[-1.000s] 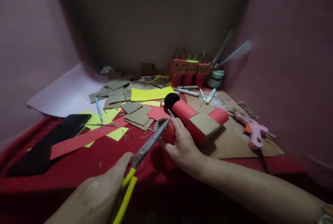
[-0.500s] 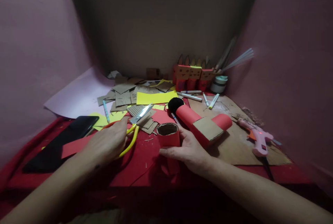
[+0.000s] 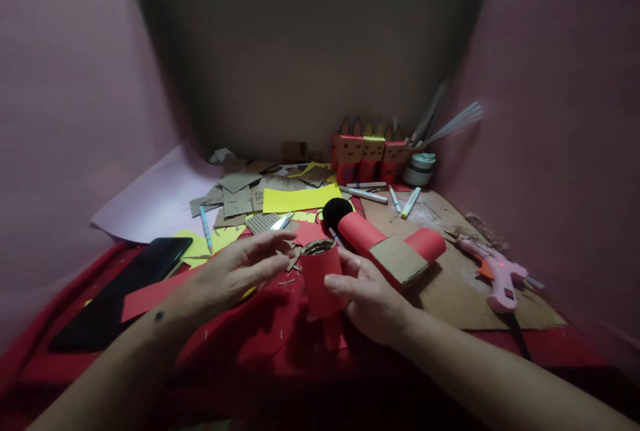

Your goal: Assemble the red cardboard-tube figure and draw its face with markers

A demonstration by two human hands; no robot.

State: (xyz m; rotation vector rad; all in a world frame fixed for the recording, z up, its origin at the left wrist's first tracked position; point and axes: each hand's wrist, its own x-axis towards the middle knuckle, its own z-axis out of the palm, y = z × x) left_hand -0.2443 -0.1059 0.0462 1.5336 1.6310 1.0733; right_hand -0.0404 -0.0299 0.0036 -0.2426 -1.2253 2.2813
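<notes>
My right hand [image 3: 370, 294] grips a short red paper-covered cardboard tube [image 3: 320, 281], its brown open end facing up. A strip of red paper [image 3: 333, 333] hangs below it. My left hand [image 3: 245, 267] is open beside the tube, fingers stretched toward its rim, apart from it. Under that hand lie the scissors [image 3: 281, 221]; the blade tips and a bit of yellow handle show, the rest is covered. Just behind my right hand, red paper tubes [image 3: 363, 231] with a cardboard square [image 3: 399, 259] on top rest beside a black ball [image 3: 337, 213].
At right, a pink glue gun [image 3: 500, 274] lies on a cardboard sheet [image 3: 450, 297]. A black phone [image 3: 125, 291] is at left. Cardboard scraps [image 3: 237, 201] and yellow paper [image 3: 300, 199] spread behind. Red box figures [image 3: 370, 154], markers [image 3: 411, 203] and a mint jar [image 3: 419, 169] stand or lie farther back.
My left hand has let go of the scissors, which now lie on the table, and has moved toward the tube with fingers extended. My right hand has tilted the tube.
</notes>
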